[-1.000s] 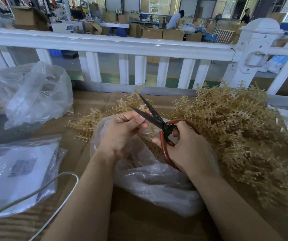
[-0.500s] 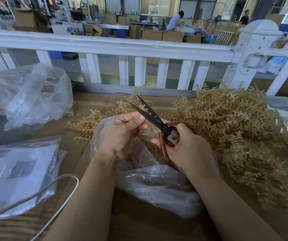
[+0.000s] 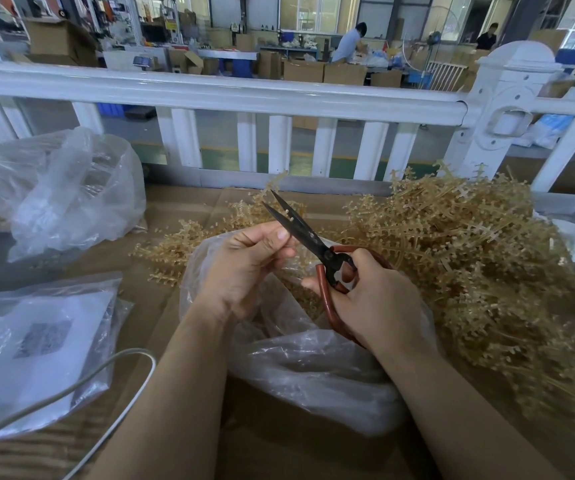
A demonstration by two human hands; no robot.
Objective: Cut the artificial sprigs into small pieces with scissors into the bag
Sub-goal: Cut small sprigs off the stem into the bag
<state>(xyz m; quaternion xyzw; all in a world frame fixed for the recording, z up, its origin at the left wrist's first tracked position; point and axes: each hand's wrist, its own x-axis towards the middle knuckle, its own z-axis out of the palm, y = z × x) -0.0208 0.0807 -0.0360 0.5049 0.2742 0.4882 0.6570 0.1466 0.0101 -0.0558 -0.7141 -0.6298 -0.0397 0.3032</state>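
My right hand [image 3: 379,306] grips the red-brown handles of black scissors [image 3: 300,230], whose blades point up and left and stand slightly apart. A small tan sprig piece [image 3: 289,215] sits between the blades. My left hand [image 3: 244,268] pinches that sprig with thumb and fingers just left of the blades. Both hands hover over an open clear plastic bag [image 3: 314,368] lying on cardboard, with tan cut pieces inside. A large heap of tan artificial sprigs [image 3: 469,254] lies to the right, and a smaller bunch [image 3: 175,247] lies behind the bag.
A white railing [image 3: 230,95] runs across the far edge of the work surface. Clear bags lie at the far left [image 3: 71,192] and near left [image 3: 36,348], the nearer one holding white sheets. A white cable [image 3: 113,372] curves across the near left.
The scissor blades have closed further onto the sprig. Both hands stay in nearly the same place above the bag.
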